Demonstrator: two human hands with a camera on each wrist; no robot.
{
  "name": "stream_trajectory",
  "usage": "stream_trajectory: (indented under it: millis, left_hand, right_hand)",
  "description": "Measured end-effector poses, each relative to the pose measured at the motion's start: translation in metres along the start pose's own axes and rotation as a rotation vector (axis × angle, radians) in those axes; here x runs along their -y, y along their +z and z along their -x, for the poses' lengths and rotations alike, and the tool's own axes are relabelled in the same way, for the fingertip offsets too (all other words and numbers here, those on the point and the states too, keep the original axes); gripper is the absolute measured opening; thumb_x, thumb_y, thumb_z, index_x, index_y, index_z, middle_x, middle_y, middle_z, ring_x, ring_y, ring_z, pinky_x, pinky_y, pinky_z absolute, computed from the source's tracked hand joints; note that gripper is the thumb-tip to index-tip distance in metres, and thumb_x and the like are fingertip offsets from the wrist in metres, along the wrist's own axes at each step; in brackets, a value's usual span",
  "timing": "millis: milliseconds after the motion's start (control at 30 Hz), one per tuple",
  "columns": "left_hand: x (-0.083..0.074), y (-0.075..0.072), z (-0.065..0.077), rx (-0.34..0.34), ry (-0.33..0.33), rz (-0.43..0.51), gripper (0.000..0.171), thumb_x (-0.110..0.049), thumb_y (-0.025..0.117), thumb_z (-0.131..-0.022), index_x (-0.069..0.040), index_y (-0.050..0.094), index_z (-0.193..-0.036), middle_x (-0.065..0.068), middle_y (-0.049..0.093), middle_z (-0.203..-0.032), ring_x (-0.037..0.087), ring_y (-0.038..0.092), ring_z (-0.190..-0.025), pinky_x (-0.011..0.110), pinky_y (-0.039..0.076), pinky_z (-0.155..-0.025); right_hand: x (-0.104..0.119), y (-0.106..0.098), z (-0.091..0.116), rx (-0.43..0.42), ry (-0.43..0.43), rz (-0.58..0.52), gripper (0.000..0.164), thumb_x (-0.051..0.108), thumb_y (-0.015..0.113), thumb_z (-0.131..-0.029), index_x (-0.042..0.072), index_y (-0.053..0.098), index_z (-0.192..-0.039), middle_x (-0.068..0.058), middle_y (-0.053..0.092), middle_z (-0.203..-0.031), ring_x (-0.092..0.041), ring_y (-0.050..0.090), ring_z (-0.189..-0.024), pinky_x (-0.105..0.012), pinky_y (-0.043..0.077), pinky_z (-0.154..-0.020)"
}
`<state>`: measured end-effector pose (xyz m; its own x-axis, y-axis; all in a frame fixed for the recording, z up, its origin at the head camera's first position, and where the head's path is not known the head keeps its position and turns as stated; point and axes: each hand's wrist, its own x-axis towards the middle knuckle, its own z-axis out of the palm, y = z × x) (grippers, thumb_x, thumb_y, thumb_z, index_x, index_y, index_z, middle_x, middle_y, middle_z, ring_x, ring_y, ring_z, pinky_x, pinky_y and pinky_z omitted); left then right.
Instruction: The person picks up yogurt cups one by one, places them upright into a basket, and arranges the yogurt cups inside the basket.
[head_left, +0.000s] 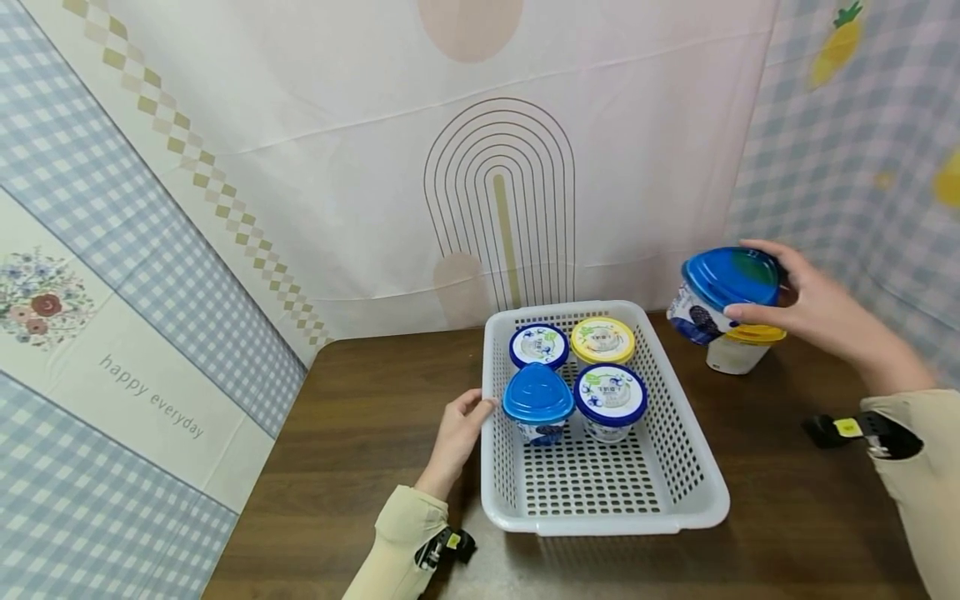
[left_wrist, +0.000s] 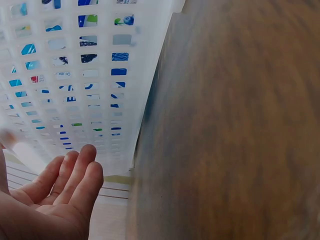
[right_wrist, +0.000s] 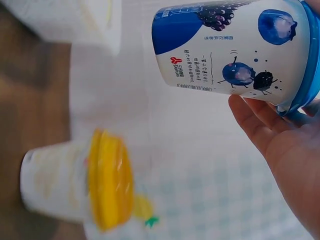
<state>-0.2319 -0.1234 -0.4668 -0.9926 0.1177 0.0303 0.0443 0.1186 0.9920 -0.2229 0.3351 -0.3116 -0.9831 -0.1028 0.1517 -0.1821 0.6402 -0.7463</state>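
A white perforated plastic basket [head_left: 615, 523] holds several yogurt cups. Among them are a blue-domed cup [head_left: 538, 396], a yellow-rimmed cup [head_left: 602, 339] and a blue-rimmed cup [head_left: 611, 393]. My left hand [head_left: 456, 433] touches the basket's left rim; in the left wrist view its relaxed fingers [left_wrist: 82, 175] lie by the outer wall. Off the basket's right side, my right hand [head_left: 806, 304] grips a tilted yogurt cup [head_left: 697, 312] around its blue domed lid. Blueberries and blackberries are printed on that cup [right_wrist: 235, 50]. Behind it, a yellow-lidded cup [head_left: 738, 354] stands on the table, partly hidden.
The brown wooden table [head_left: 360, 433] carries the basket. A patterned cloth [head_left: 337, 192] hangs behind the table and along its sides. In the basket's back left corner sits another blue-rimmed cup [head_left: 538, 343], partly covered by the domed one.
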Motion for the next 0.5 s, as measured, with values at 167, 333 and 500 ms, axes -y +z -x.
stream_trajectory:
  millis: [167,333,500]
  left_hand:
    - [-0.005,0.0,0.003,0.017,-0.029,0.009,0.033,-0.016,0.061,-0.096,0.006,0.066,-0.121,0.019,0.072,-0.103,0.017,0.068,-0.082,0.032,0.058,-0.075]
    - [-0.028,0.0,0.013,0.029,-0.019,0.0,0.032,-0.011,0.059,-0.095,0.01,0.065,-0.118,0.021,0.071,-0.102,0.016,0.068,-0.081,0.031,0.058,-0.075]
    - [-0.04,0.0,0.02,0.028,-0.013,0.0,0.031,-0.012,0.059,-0.096,0.01,0.065,-0.118,0.021,0.071,-0.101,0.016,0.068,-0.081,0.031,0.058,-0.075]
  right_hand:
    - [0.033,0.01,-0.006,0.013,-0.06,-0.023,0.091,0.023,0.074,-0.093,0.035,0.015,-0.161,-0.03,0.016,-0.159,-0.055,0.034,-0.13,-0.019,0.045,-0.092]
    - [0.063,0.022,-0.012,0.028,-0.151,-0.047,0.092,0.017,0.077,-0.089,0.031,0.02,-0.16,-0.027,0.023,-0.157,-0.053,0.037,-0.129,-0.028,0.047,-0.099]
    - [0.089,0.03,-0.015,0.072,-0.241,-0.083,0.093,0.011,0.078,-0.087,0.032,0.024,-0.159,-0.02,0.024,-0.158,-0.048,0.035,-0.134,-0.044,0.043,-0.107]
